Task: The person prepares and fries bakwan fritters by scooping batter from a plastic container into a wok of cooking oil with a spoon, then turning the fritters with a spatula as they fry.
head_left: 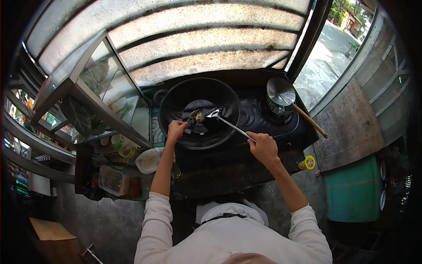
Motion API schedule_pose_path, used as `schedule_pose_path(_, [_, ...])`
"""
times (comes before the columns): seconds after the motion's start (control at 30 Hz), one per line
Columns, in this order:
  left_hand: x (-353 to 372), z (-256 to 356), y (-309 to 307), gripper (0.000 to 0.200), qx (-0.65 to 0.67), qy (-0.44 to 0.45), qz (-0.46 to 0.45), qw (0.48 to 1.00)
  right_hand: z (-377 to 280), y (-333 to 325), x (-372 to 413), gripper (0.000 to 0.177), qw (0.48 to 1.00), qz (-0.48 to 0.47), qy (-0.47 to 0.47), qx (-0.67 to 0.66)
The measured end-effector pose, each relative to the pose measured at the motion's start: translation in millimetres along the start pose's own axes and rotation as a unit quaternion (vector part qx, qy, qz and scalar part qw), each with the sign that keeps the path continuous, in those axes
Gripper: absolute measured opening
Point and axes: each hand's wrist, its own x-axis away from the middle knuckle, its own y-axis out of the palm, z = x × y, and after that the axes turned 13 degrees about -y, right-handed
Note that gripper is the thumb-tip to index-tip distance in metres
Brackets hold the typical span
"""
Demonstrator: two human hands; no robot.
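The person stands over a black wok (220,94) that sits on a dark stove (259,116) set on the table. The right hand (263,147) has its grip closed around the handle end of a metal spatula (228,124). The spatula's blade reaches into the wok beside a small heap of food (198,116) near the middle. The left hand (176,130) is at the wok's near rim with its grip curled tight; whether it clamps the rim or something dark lying there cannot be told. A lidded pot (280,93) with a wooden handle stands on the burner to the right. A glass case (110,92) stands to the left.
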Motion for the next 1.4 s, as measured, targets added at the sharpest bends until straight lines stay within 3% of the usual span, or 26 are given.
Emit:
schedule_pose_path(0.27, [2,4,-2,0.023,-0.022,0.02,0.013,0.999,1,7,-4,0.027,0.999,0.004,-0.023,0.031])
schedule_pose_path(0.47, [7,8,-18,0.025,0.022,0.067,0.062,0.996,1,0,-2,0.028,0.999,0.014,-0.009,0.03])
schedule_pose_path(0.53, [13,16,-20,0.025,0.054,0.078,0.041,0.995,0,1,-3,0.028,0.999,0.019,-0.016,0.025])
schedule_pose_path(0.63, [23,19,-22,0.025,0.123,0.095,-0.004,0.988,0,0,-1,0.027,0.999,0.047,-0.004,-0.027])
schedule_pose_path(0.77, [54,16,-25,0.028,0.282,0.099,-0.065,0.952,18,17,9,0.026,0.976,0.104,0.005,-0.194])
schedule_pose_path(0.83, [82,12,-30,0.029,0.31,0.083,-0.053,0.945,24,18,14,0.026,0.95,0.076,0.041,-0.299])
schedule_pose_path(0.93, [129,-2,-41,0.03,0.371,0.059,-0.041,0.926,28,17,20,0.026,0.818,-0.025,0.183,-0.545])
schedule_pose_path(1.13, [207,-67,-75,0.026,0.416,0.017,0.05,0.908,14,26,28,0.026,0.614,-0.103,0.258,-0.739])
schedule_pose_path(1.4, [293,-208,-151,0.025,0.428,-0.07,0.16,0.886,-88,64,57,0.026,0.658,-0.048,0.23,-0.715])
